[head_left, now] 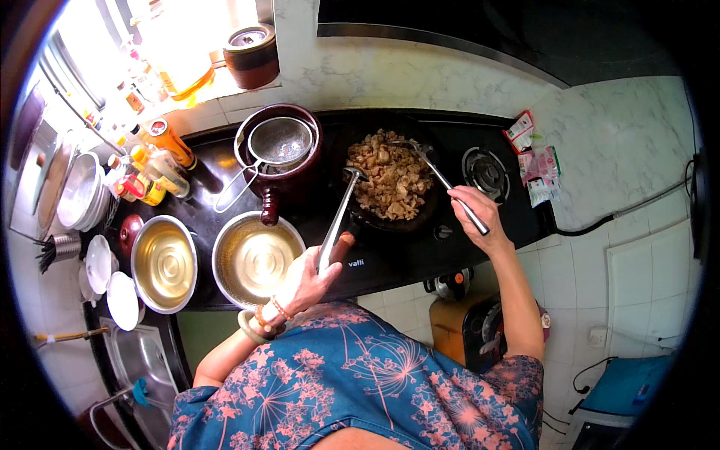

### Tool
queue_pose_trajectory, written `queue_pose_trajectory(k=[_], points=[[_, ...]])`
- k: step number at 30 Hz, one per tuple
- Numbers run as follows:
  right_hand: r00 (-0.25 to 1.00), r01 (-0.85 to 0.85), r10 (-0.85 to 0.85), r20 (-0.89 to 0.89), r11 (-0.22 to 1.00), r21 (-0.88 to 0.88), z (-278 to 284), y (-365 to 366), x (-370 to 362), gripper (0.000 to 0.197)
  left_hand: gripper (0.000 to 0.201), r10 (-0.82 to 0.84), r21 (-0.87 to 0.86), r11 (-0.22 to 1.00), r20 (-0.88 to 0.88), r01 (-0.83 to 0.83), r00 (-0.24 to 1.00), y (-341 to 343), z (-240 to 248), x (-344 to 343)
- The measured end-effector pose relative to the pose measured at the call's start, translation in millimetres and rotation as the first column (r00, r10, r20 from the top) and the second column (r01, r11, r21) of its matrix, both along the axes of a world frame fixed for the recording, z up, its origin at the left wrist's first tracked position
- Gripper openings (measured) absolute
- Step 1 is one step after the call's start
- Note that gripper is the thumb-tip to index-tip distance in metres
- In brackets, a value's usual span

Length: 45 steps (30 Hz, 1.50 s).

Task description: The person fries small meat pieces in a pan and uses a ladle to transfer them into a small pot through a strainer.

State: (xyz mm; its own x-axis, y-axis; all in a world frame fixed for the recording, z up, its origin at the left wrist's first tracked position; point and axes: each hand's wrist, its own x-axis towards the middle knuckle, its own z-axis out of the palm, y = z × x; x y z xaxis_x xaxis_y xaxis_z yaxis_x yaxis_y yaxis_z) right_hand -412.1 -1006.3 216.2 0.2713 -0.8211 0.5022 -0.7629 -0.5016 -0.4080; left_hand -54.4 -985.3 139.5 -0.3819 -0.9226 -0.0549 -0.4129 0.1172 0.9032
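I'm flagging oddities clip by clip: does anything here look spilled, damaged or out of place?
Mildly: the loose packets lie jumbled close to the bare burner, where heat might reach them. No clear spill shows around the food in the wok.

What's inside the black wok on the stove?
Chopped brown food sits in the wok, with two metal utensils reaching over it. The wok's bottom and anything beneath the food are covered.

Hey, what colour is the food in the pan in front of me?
The food is brown, paler in places; head view shows it best.
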Motion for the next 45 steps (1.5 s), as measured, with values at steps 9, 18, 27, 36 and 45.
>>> queue_pose_trajectory(k=[9,18,27,36,45], points=[[0.2,-0.092,-0.487,0.85,0.854,0.511,-75,18,-47,0.034,0.028,-0.133,0.154,0.977,-0.093,0.146,0.987,-4,52,-2],[-0.396,-0.251,-0.546,0.738,0.838,0.485,-130,41,-62,0.018,0.022,-0.14,0.526,0.788,-0.354,0.32,0.925,-8,53,-27],[0.999,0.0,-0.017,0.042,0.925,0.381,-15,59,96,0.062,0.025,-0.353,0.37,0.853,-0.113,0.369,0.929,-14,32,-57],[0.915,0.069,0.005,-0.404,0.983,0.17,-25,25,93,0.016,0.042,-0.396,0.146,0.914,0.113,0.379,0.911,-21,70,-82],[0.913,0.165,-0.127,-0.387,0.984,0.065,11,-4,14,0.014,0.03,-0.046,-0.206,0.976,0.141,0.075,0.989,-25,44,-8]])
